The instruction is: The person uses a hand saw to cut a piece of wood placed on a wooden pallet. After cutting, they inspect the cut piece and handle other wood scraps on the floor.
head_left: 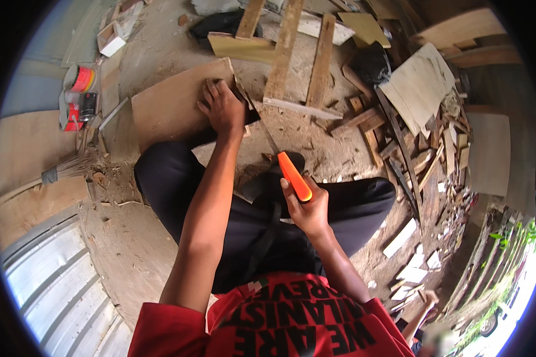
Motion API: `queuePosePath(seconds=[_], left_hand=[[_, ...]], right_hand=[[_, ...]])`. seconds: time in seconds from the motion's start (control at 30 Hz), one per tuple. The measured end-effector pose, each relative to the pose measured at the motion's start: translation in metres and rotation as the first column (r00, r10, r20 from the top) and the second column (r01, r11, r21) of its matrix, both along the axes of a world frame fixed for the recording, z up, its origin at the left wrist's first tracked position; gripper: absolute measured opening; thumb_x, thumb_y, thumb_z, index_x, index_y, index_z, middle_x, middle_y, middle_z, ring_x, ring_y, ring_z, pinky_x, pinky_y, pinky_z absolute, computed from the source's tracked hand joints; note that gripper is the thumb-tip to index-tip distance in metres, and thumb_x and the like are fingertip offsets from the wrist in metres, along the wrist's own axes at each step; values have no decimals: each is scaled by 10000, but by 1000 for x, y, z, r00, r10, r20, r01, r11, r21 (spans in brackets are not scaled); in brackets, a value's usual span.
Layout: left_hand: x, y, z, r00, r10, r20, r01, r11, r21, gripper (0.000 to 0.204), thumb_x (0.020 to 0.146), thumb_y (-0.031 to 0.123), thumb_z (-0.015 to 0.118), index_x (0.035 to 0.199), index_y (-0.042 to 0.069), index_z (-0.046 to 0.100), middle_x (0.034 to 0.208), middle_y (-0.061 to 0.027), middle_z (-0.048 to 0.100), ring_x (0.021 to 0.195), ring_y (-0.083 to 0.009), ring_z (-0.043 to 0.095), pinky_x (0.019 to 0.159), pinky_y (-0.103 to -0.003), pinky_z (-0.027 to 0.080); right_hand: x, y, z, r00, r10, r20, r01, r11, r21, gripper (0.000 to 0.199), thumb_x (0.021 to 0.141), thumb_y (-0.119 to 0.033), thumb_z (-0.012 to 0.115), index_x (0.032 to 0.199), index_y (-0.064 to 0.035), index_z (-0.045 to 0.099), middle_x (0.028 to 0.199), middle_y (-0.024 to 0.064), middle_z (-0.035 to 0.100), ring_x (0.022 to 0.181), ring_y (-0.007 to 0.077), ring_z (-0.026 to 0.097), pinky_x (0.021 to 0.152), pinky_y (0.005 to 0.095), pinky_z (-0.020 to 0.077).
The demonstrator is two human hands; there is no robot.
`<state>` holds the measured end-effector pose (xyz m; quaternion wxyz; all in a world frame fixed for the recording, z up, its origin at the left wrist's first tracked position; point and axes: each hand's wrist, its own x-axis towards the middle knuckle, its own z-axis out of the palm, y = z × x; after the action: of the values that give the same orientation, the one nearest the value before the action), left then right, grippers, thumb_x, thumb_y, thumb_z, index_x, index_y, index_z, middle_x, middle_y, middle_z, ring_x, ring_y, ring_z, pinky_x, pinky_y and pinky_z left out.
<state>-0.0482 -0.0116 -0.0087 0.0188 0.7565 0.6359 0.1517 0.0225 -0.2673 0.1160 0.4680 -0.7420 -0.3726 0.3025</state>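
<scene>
My left hand (222,108) reaches forward and rests with spread fingers on the edge of a flat plywood board (167,107) lying on the dusty ground. My right hand (307,208) is closed around an orange plastic handle (293,176), held over my lap and pointing up and away; whatever is fixed to the handle is hidden. I sit or squat low, with dark trousers (173,178) and a red shirt (280,321) in view below.
Wooden planks (283,50) and a slatted frame lie ahead. A heap of offcuts and plywood sheets (420,86) fills the right. Red cans (80,80) and a straw broom (65,169) sit left. Corrugated metal sheet (47,285) lies at lower left.
</scene>
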Motion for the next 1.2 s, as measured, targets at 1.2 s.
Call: queuePosePath(seconds=[1.2], left_hand=[[4,-2,12,998,-19,59,20,1000,-10,422,936,281,575,1280,50,496,1497,-179,412,1418,-331,360,1118,-613,279]], right_hand=[[4,-17,11,999,-11,-46,10,1000,-26,244,897,-133,736,775,23,593,561,132,542,515,82,478,492,307,443]])
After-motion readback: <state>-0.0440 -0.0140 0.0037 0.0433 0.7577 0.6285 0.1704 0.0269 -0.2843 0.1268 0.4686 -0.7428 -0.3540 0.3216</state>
